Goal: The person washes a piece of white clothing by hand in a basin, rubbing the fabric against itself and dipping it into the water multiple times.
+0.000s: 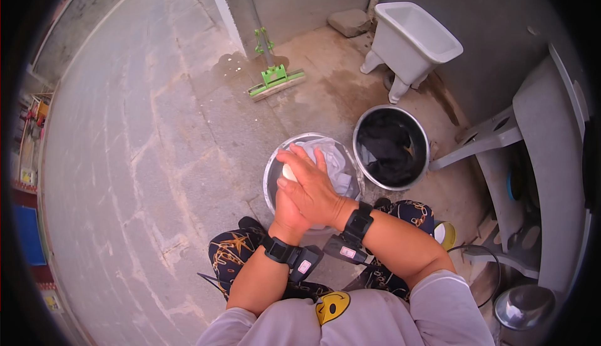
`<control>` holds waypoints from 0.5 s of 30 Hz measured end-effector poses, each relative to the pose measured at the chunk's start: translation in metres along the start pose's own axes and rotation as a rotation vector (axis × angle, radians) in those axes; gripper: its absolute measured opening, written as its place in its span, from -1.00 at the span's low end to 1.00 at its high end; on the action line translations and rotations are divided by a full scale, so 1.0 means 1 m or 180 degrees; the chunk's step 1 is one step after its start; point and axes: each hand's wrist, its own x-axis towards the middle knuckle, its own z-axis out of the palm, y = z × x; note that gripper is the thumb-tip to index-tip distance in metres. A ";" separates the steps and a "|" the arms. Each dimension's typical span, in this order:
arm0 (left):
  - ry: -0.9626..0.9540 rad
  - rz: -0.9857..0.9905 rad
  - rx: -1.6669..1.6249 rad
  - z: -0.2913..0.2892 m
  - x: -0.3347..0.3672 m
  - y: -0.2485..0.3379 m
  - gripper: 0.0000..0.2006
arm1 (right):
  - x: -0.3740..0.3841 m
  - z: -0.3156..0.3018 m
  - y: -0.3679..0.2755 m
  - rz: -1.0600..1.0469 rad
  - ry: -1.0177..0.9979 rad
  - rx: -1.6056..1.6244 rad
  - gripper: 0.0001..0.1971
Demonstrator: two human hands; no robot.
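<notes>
My left hand (288, 213) and my right hand (316, 191) are pressed together over a metal basin (270, 183). Between them shows a smooth white piece, apparently a bar of soap (288, 172); the rest of it is hidden by fingers. The right hand lies across the left, its fingers bent over the white piece. Beneath the hands, a crumpled white cloth (338, 161) sits in the basin, partly covered from view.
Right of it stands a second metal basin (428, 152) with dark wet cloth (388, 145). Beyond are a white pedestal sink (410, 36), a rock (349, 23) and a green mop (274, 78). Grey plastic furniture (551, 133) and a metal bowl (524, 306) are at the right.
</notes>
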 end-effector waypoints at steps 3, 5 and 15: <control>0.0254 -0.0497 0.0561 0.019 0.003 -0.013 -0.51 | 0.016 -0.016 0.026 0.0473 0.0369 -0.0073 -0.54; 0.0120 -0.0571 0.0693 0.025 -0.004 -0.017 -0.51 | 0.017 -0.024 0.029 0.1601 -0.0015 0.0523 -0.55; 0.0174 -0.0471 0.0364 0.017 0.001 -0.018 -0.49 | 0.013 -0.010 0.035 0.0471 0.0362 -0.0224 -0.60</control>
